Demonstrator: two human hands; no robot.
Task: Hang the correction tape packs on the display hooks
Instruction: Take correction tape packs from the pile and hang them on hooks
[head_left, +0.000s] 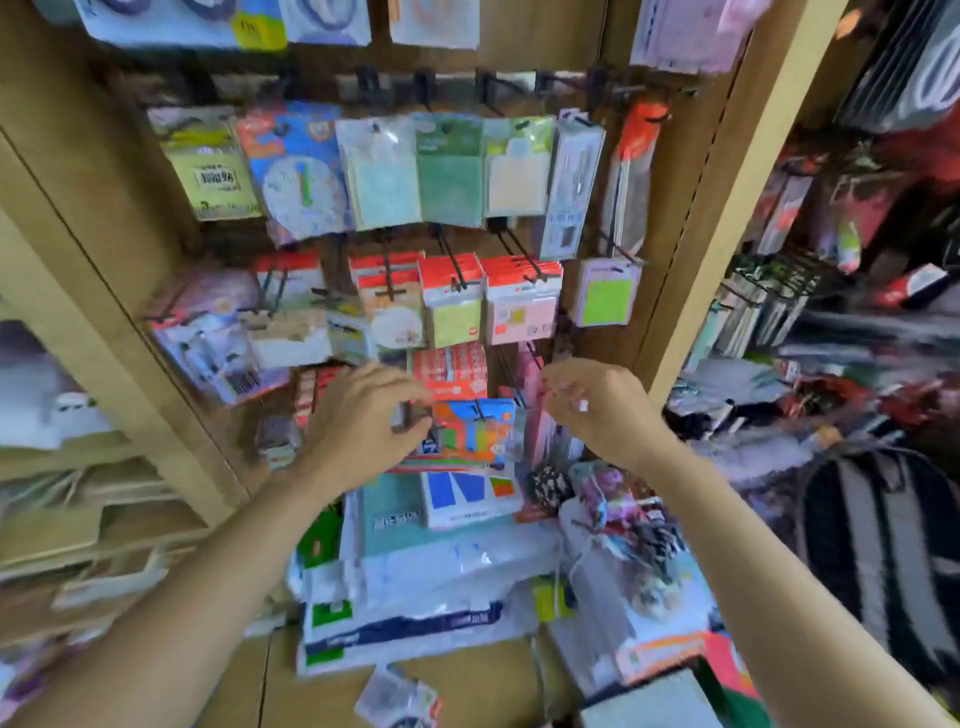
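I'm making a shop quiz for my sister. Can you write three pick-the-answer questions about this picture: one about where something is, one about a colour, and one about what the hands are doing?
1. Where is the striped backpack?
A) right of the display, low down
B) on a top hook
C) left of the display

2. What colour are the tops of the middle-row packs?
A) black
B) red
C) purple

3. What are the left hand and right hand doing?
A) resting on the backpack
B) hanging down
C) reaching up to the display

Answers:
1 A: it sits past the display's right post.
2 B: red bands top those packs.
3 C: both hands are raised, one on each side of an orange and blue pack.
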